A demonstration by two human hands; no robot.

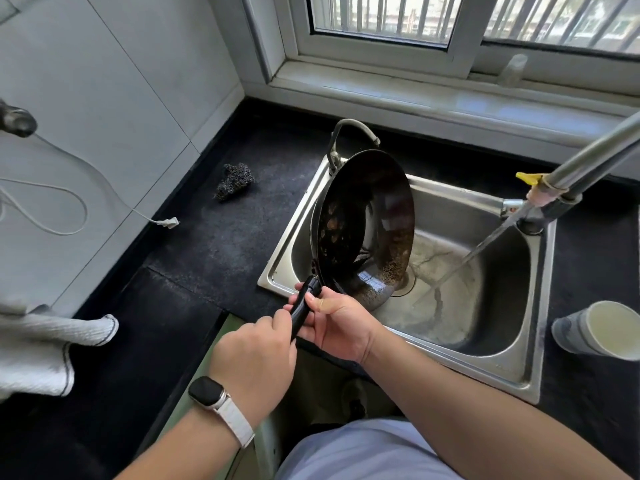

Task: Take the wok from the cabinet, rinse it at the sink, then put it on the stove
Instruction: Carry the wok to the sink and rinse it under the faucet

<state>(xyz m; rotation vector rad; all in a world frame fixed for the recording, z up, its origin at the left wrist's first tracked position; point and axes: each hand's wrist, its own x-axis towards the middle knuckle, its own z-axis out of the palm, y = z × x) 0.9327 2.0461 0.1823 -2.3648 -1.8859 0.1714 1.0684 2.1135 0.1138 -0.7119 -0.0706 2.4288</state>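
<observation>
A black wok [363,223] with brown stains inside stands tilted almost on its edge in the steel sink [526,368], its rim resting low in the basin near the drain. Its black handle points toward me. My left hand [252,365], with a watch on the wrist, grips the end of the handle. My right hand [337,322] grips the handle closer to the wok. A thin stream of water [485,244] runs slantwise from a tap fitting at the right into the basin, landing beside the wok, not on it.
A curved faucet [349,133] rises behind the wok. A steel scrubber [233,181] lies on the black counter to the left, near a white cable plug [168,222]. A cloth [45,348] hangs at the left edge. A paper cup [599,330] stands right of the sink. A metal pipe [595,157] crosses the upper right.
</observation>
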